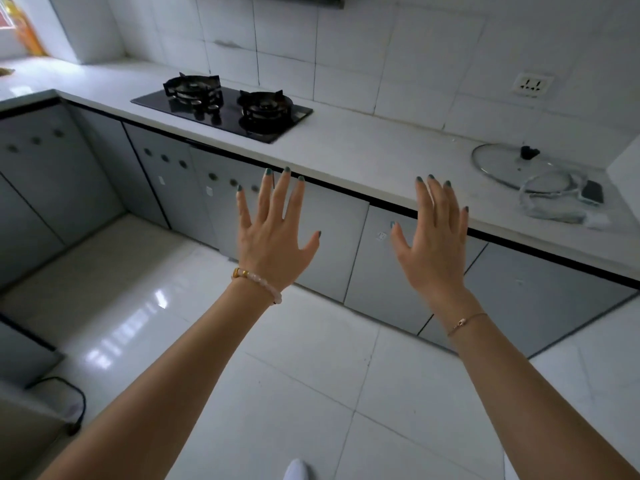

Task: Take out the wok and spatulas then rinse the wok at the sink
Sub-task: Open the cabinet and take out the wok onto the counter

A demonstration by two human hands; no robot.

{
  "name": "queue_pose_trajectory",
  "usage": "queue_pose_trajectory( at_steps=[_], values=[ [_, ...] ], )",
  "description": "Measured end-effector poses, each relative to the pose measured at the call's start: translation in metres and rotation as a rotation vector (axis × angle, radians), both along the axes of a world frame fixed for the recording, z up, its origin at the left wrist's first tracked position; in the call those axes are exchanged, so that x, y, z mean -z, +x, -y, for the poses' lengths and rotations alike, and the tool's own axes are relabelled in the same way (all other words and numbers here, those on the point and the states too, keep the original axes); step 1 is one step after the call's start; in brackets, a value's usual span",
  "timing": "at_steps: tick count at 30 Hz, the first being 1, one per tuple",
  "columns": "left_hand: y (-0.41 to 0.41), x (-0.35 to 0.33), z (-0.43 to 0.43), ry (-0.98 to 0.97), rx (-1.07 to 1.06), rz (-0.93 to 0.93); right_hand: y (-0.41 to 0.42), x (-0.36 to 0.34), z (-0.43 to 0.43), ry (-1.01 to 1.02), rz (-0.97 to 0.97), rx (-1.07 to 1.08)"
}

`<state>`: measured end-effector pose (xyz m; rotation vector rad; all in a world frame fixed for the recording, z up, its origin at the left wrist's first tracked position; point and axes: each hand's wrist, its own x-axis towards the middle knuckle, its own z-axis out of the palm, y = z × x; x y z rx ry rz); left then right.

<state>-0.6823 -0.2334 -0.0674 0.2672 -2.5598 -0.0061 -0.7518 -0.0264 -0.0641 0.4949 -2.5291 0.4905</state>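
No wok, spatula or sink shows in the head view. My left hand (pixel 273 233) is held out flat with fingers spread, palm down, in front of the grey cabinet doors (pixel 325 244) below the counter. My right hand (pixel 436 237) is stretched out the same way a little to the right, fingers apart, holding nothing. Both hands hover in the air short of the counter's front edge. The cabinet doors are all closed.
A white counter (pixel 346 147) runs along the tiled wall with a black two-burner gas hob (pixel 225 105) set in it. A glass lid (pixel 509 164) and a bagged cable bundle (pixel 561 199) lie at the counter's right end. A wall socket (pixel 531 84) is above. The floor is glossy white tile.
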Motion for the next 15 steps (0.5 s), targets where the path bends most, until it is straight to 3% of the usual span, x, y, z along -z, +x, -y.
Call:
queue_pose_trajectory(
  at_steps=[15],
  values=[
    [-0.11,0.029,0.061,0.035,0.006,0.088,-0.12,0.033,0.055,0.018,0.064,0.031]
  ],
)
